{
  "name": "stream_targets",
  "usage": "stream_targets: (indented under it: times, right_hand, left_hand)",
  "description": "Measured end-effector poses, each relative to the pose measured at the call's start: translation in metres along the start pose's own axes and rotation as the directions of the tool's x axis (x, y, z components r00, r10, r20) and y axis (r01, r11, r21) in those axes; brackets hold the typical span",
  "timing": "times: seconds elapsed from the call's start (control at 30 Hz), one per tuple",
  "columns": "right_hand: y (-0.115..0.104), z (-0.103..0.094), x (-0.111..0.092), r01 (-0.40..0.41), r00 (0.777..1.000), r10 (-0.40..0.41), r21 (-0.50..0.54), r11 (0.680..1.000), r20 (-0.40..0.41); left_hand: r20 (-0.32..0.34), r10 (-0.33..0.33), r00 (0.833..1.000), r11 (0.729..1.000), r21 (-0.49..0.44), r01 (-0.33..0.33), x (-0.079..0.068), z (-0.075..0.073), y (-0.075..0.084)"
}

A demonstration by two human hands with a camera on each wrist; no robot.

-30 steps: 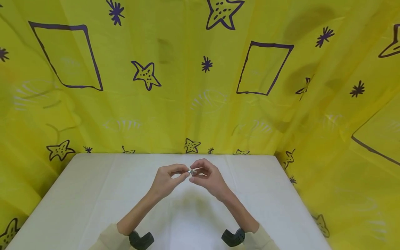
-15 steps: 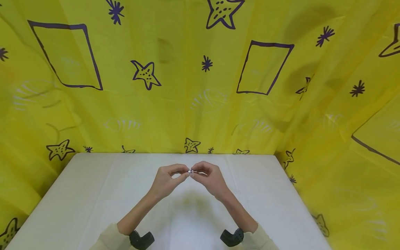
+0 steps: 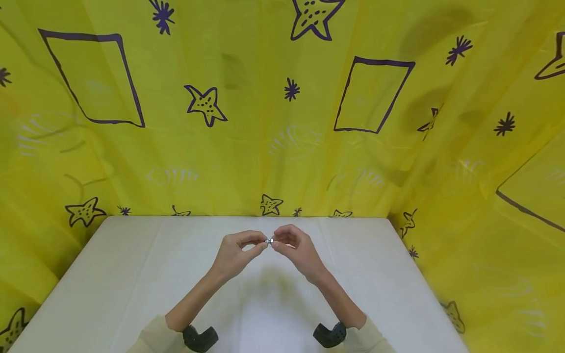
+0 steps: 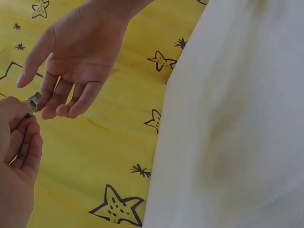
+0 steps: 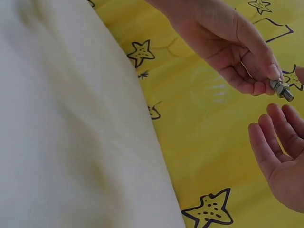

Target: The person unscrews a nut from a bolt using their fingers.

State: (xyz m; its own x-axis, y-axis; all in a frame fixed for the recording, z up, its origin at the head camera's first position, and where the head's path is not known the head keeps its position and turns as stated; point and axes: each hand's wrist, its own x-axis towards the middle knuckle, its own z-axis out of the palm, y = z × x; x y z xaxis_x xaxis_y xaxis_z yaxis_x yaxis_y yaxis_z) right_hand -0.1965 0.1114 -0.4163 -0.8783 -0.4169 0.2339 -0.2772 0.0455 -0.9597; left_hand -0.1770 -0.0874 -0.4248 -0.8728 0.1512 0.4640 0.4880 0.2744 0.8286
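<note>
A small metal bolt (image 3: 269, 241) is held level above the table, pinched between the thumb and forefinger of my left hand (image 3: 236, 251). In the right wrist view a hex nut (image 5: 281, 89) sits on the bolt, and the threaded end (image 5: 288, 96) sticks out past it towards my right hand (image 3: 301, 252). The right thumb and fingers are spread around that end, apart from it in both wrist views. The left fingertips partly hide the other end of the bolt, seen also in the left wrist view.
Below the hands lies a white-covered table (image 3: 176, 284). A yellow curtain (image 3: 247, 162) with dark starfish drawings hangs behind it and along both sides. Black curved devices (image 3: 200, 339) are worn at both wrists, by the cuffs of light sleeves.
Half a second ago the right thumb and forefinger met at the bolt's threaded end; now they are spread and slightly further right. The left hand keeps its pinch, nearly still.
</note>
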Motion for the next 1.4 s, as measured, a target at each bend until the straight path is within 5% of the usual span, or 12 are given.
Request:
stream_targets:
  times: [0.23, 0.77, 1.2, 1.4]
  right_hand:
    - [-0.0006, 0.0010, 0.0022, -0.058, 0.998, 0.058, -0.038, 0.998, 0.005]
    - [0.0010, 0.0046, 0.0003, 0.064, 0.998, -0.064, -0.022, 0.998, -0.008]
    - [-0.0047, 0.0036, 0.0009, -0.061, 0.998, 0.062, -0.040, 0.997, 0.014]
    - [-0.0033, 0.0055, 0.0002, -0.026, 1.000, 0.026, -0.055, 0.998, -0.001]
  left_hand:
    - [0.012, 0.010, 1.000, 1.000, -0.007, -0.010, 0.0008, 0.0007, 0.0017]
    - [0.001, -0.006, 1.000, 1.000, -0.026, 0.006, -0.0015, 0.0001, 0.0013]
    - [0.012, 0.011, 1.000, 0.999, -0.030, -0.011, -0.0020, -0.0012, 0.0025]
    - [0.010, 0.027, 1.000, 0.999, -0.019, -0.027, -0.0023, -0.0002, 0.0009]
